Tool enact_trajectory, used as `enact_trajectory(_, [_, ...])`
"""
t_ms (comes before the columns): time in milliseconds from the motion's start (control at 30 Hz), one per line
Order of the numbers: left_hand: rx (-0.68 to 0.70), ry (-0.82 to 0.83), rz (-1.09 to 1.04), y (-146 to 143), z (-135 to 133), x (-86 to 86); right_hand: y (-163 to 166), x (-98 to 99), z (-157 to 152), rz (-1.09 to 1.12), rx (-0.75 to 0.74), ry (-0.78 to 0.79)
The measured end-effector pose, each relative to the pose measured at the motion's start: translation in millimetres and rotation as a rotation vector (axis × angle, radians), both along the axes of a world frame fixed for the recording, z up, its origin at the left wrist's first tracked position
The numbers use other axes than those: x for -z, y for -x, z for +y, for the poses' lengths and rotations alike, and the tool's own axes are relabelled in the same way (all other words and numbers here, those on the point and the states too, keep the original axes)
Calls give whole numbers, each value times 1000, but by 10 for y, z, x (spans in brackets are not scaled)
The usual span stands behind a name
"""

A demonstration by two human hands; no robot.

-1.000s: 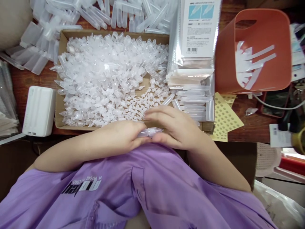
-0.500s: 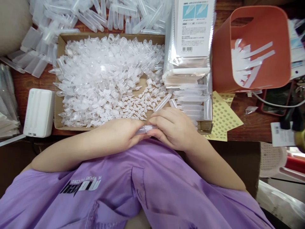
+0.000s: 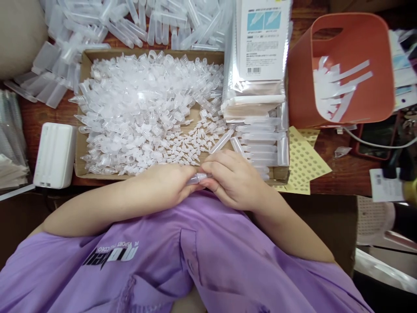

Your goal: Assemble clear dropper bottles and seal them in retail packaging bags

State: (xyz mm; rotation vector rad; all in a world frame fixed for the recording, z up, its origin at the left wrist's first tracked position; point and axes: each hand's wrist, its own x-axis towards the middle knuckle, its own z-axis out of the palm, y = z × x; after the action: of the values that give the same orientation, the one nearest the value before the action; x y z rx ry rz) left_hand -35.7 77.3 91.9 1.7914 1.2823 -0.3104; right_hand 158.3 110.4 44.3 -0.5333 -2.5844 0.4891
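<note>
My left hand [image 3: 169,184] and my right hand [image 3: 234,178] meet just below the near edge of a shallow cardboard box [image 3: 80,163]. Between them they grip one small clear plastic tube [image 3: 197,178], lying sideways. The left fingers wrap its body. The right fingertips are pinched over its other end, which they hide. The box holds a heap of clear plastic caps and nozzles [image 3: 146,108], with smaller white tips [image 3: 192,141] nearest my hands and a row of clear tubes [image 3: 260,139] at its right end.
A white rectangular device [image 3: 54,154] lies left of the box. Loose clear tubes [image 3: 130,19] are piled behind it. Printed packets [image 3: 262,43] stand at the back right beside an orange bin [image 3: 345,69]. A yellow dotted sheet [image 3: 304,163] lies under the bin's near side.
My right fingers have closed further over the tube's tip, which showed a second ago and is now covered. Both hands have stayed in place by the box edge.
</note>
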Motion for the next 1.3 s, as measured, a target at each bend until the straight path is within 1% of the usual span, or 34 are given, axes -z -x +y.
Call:
enact_trajectory(200, [19, -28, 59, -35, 6, -7, 56, 32, -27, 11, 30, 60])
enact_trajectory(300, [3, -60, 85, -29, 46, -2, 34, 55, -8, 74, 70, 134])
enact_trajectory(400, [12, -57, 37, -2, 93, 0, -24, 50, 24, 151, 58, 225])
enact_trajectory(467, [18, -42, -5, 11, 110, -10, -55, 37, 32, 164, 46, 226])
enact_trajectory(600, [14, -59, -42, -28, 104, -54, -75, 23, 23, 190, 32, 143])
enact_trajectory(700, [8, -95, 15, -98, 108, -92, -92, 31, 17, 240, 35, 174])
enact_trajectory(767, [-28, -110, -3, -138, 132, -117, -114, 46, 12, 305, 63, 242])
enact_trajectory(833, [-132, -92, -134, -168, 171, -141, -133, 76, -1, 467, 149, 388])
enact_trajectory(900, [-296, -66, -367, -205, 216, -157, -139, 125, -20, 711, 257, 582])
enact_trajectory(933, [-378, -66, -498, -232, 239, -160, -136, 156, -32, 804, 287, 671])
enact_trajectory(967, [-442, -75, -629, -267, 262, -156, -131, 188, -43, 860, 292, 743])
enact_trajectory(1000, [-481, -92, -746, -311, 284, -146, -124, 219, -55, 868, 270, 791])
enact_trajectory(1033, [-489, -121, -831, -361, 307, -129, -119, 246, -65, 839, 243, 814])
enact_trajectory(1100, [-441, -251, -864, -474, 352, -77, -124, 273, -77, 782, 251, 789])
enact_trajectory(1167, [-360, -408, -775, -584, 396, -14, -162, 256, -74, 759, 305, 731])
enact_trajectory(1200, [-312, -463, -724, -636, 416, 15, -192, 234, -68, 730, 317, 729])
enact_trajectory(1233, [-270, -497, -683, -684, 433, 38, -228, 210, -60, 690, 314, 749])
enact_trajectory(1300, [-213, -510, -627, -774, 461, 60, -301, 172, -44, 614, 319, 841])
